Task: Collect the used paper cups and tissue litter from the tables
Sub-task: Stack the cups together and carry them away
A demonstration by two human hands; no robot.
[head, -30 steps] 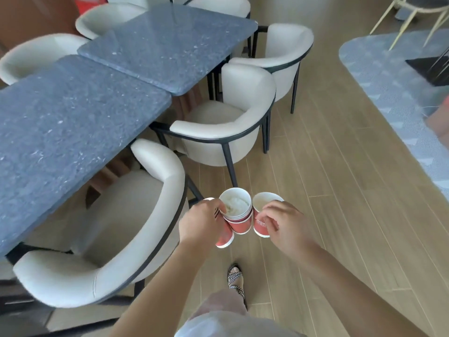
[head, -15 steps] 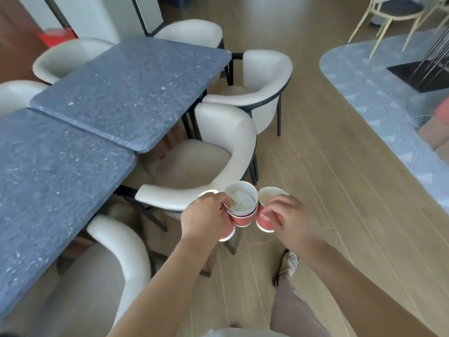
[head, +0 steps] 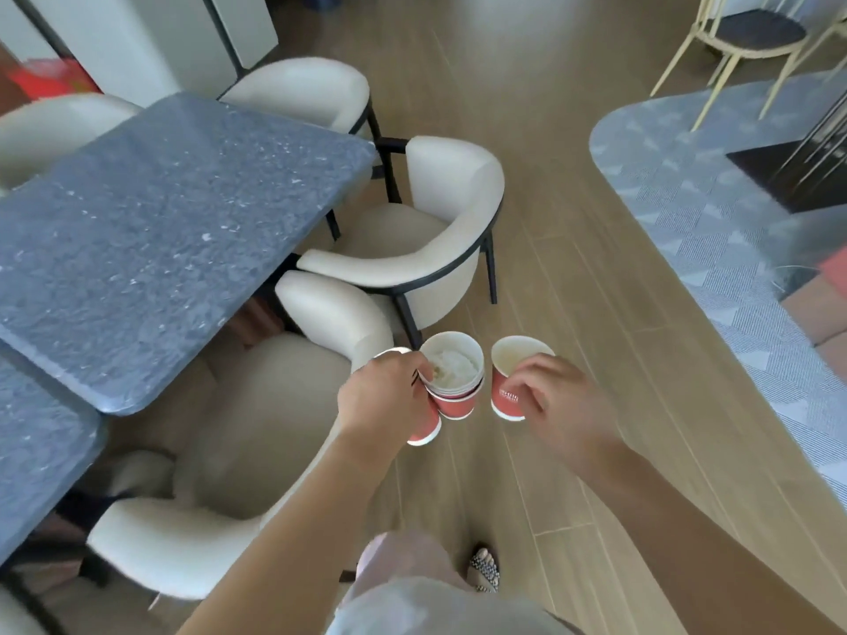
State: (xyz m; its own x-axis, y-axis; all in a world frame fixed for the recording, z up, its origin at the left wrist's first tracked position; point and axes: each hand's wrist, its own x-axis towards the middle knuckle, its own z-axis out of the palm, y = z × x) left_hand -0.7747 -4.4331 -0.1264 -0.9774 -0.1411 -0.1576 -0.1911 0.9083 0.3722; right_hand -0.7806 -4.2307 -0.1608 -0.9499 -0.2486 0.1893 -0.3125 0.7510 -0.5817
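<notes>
My left hand (head: 387,398) grips two red paper cups side by side: a stack of nested cups (head: 453,387) with crumpled white tissue (head: 451,362) inside, and a second red cup (head: 424,433) mostly hidden behind my fingers. My right hand (head: 545,396) holds a single red paper cup (head: 506,391) with a white rim, a little apart from the stack. Both hands hover above the wooden floor beside the chairs.
Two dark grey stone tables (head: 151,231) stand at the left, ringed by cream armchairs (head: 435,249). A grey patterned rug (head: 733,213) and a yellow-legged chair (head: 742,34) lie at the right. Wooden floor (head: 573,291) runs ahead between them. My sandalled foot (head: 483,568) shows below.
I have walked forward along the tables, which slid back and left in view. The right hand's cup has drawn away from the left hand's stack, opening a gap.
</notes>
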